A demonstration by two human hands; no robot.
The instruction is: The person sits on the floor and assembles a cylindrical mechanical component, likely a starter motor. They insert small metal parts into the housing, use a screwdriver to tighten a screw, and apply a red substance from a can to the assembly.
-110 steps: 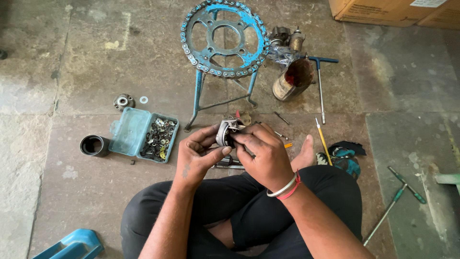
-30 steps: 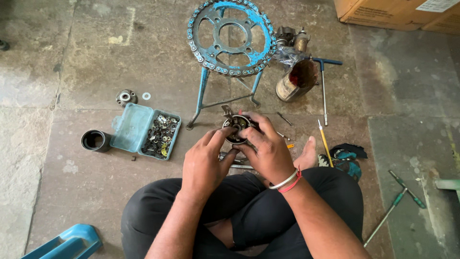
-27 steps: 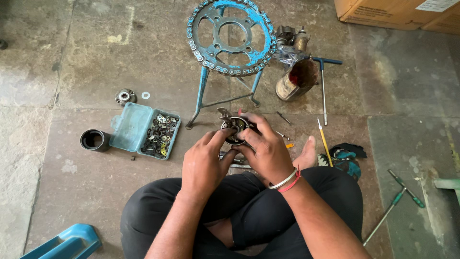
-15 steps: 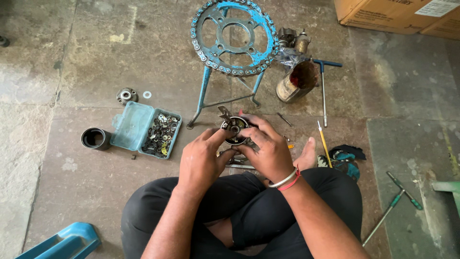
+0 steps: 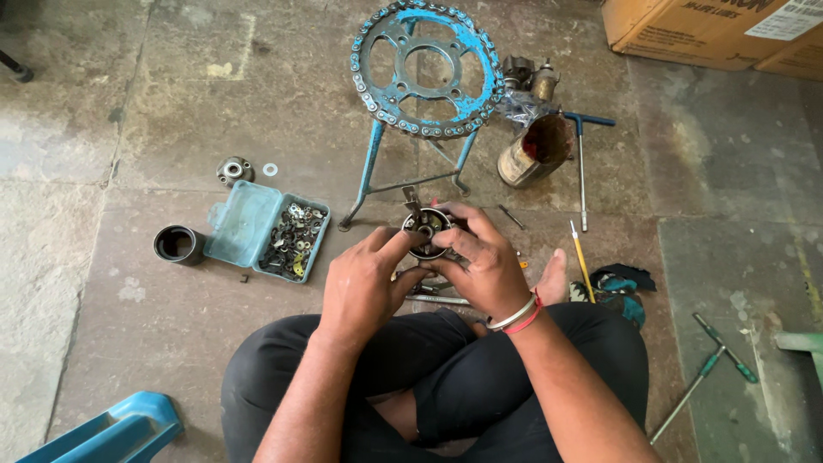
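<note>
I sit cross-legged on a stone floor. Both hands hold a small round metal motor part in front of my knees. My left hand grips it from the left, thumb and fingers on its rim. My right hand, with red and white bangles at the wrist, wraps it from the right and top. A few loose metal pieces lie on the floor below my hands.
A blue stool with a chain-wrapped sprocket top stands ahead. An open teal box of small hardware and a black ring lie at left. A rusty can, T-handle wrenches, a cardboard carton and screwdrivers lie at right.
The part has been turned so its round face points up at me, and both hands have closed around it more tightly. Hands barely shifted over the last second.
</note>
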